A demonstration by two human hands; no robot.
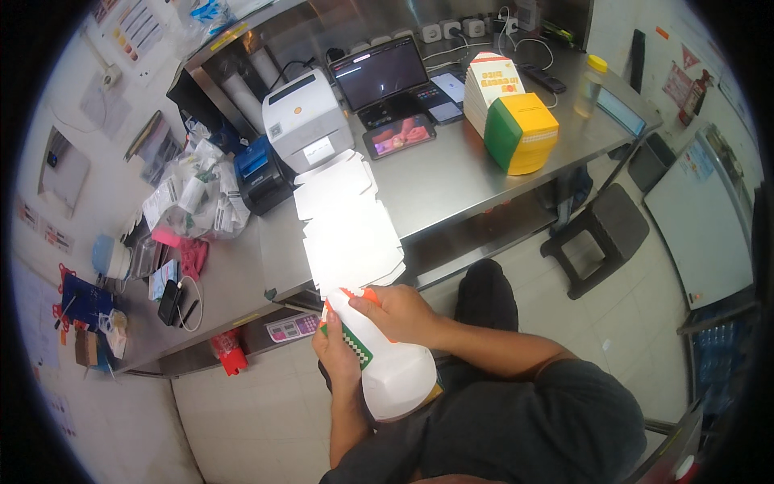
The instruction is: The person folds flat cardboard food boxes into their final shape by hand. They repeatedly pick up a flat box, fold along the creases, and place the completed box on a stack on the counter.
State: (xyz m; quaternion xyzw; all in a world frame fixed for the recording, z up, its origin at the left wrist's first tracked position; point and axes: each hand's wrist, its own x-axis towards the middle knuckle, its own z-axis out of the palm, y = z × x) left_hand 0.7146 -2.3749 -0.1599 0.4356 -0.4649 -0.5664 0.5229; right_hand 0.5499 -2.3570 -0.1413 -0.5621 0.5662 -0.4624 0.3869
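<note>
In front of my body I hold a paper food carton, partly folded, its plain white side mostly facing up. Green checkered and orange printed parts show near my fingers. My left hand grips its left edge, thumb up along the green part. My right hand pinches the orange-edged far end with the thumb on top. Just beyond my hands, a pile of flat white carton blanks lies on the steel table, reaching to its front edge. The undersides of the carton and some fingertips are hidden.
A white label printer and a black-blue printer stand behind the blanks. Nearby are a laptop, a phone playing video, nested cartons in white and yellow-green, and a yellow-capped bottle. A dark stool stands right.
</note>
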